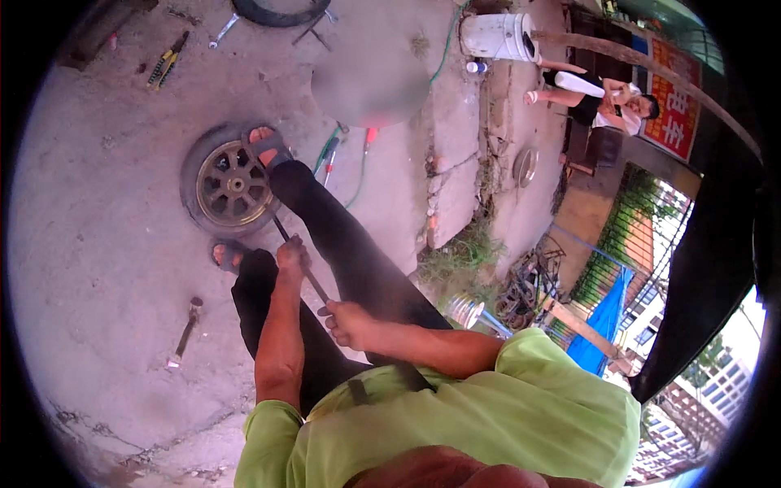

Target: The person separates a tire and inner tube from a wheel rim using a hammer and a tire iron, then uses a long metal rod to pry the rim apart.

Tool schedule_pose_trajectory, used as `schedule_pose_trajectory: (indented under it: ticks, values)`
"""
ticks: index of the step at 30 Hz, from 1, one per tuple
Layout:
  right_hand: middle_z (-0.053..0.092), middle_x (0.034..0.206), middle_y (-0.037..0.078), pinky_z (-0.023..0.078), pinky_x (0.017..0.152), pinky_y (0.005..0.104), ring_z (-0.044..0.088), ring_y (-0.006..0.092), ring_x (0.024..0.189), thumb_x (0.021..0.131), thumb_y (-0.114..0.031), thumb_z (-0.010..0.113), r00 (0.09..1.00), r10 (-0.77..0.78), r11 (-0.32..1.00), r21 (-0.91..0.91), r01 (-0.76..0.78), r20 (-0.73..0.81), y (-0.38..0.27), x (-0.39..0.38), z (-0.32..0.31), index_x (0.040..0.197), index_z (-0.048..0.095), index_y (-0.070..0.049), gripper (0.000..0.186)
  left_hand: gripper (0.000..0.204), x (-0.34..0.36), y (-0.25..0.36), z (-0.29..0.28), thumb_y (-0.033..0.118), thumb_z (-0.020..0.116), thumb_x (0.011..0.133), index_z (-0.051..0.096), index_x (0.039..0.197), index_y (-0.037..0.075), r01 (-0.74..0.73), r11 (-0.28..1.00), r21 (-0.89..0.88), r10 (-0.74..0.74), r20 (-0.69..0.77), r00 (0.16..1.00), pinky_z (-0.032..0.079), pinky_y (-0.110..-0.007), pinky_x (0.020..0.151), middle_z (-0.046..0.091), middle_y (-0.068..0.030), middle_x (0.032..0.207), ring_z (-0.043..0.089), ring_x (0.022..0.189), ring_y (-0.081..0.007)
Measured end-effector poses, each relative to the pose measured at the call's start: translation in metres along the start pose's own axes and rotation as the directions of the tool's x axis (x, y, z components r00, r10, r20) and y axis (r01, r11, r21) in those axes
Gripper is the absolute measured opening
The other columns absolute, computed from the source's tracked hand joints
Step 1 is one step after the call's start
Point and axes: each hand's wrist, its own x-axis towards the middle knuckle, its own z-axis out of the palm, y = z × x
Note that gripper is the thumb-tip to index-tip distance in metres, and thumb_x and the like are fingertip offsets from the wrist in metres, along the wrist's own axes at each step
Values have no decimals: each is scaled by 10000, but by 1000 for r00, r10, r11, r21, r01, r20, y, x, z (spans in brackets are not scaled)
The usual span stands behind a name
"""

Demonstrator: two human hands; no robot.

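A small spoked wheel [236, 185] with a dark tyre [194, 180] lies flat on the ground in front of me. One sandalled foot [267, 146] presses on its right side; the other foot [228, 256] stands just below it. Between my legs slants a long dark metal bar [315, 281], its far end at the tyre's lower right edge. Whether the tip sits under the tyre's bead I cannot tell. My left hand [293, 254] is closed around the bar's middle. Nearer my body, my right hand [348, 325] grips its near end.
A hammer [188, 329] lies at the left. Pliers [168, 61], a wrench [224, 30] and another tyre [281, 11] are farther off. Red-handled tools [370, 140] lie beside a green hose [446, 57]. A white bucket [496, 37] and a seated person [604, 104] are at the right.
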Motion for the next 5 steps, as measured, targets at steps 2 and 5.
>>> schedule_pose_trajectory:
  ticks: [2,5]
  values:
    - [443,718,-21,273,432,294,325,110,500,1061,-422,400,999,-16,1000,-1,16,-36,10,3,2,1054,558,-130,332,265,1,-2,-6,305,573,995,524,764,184,16,1000,11,-15,-7,1000,318,-339,399,399,38,548,410,428,-152]
    - [453,737,-18,269,429,298,322,115,498,1052,-458,426,999,-26,1000,15,27,-33,16,-4,4,1115,569,-133,361,268,-5,9,0,315,575,995,530,769,177,22,1000,17,-21,-42,999,321,-347,396,403,33,547,415,426,-157]
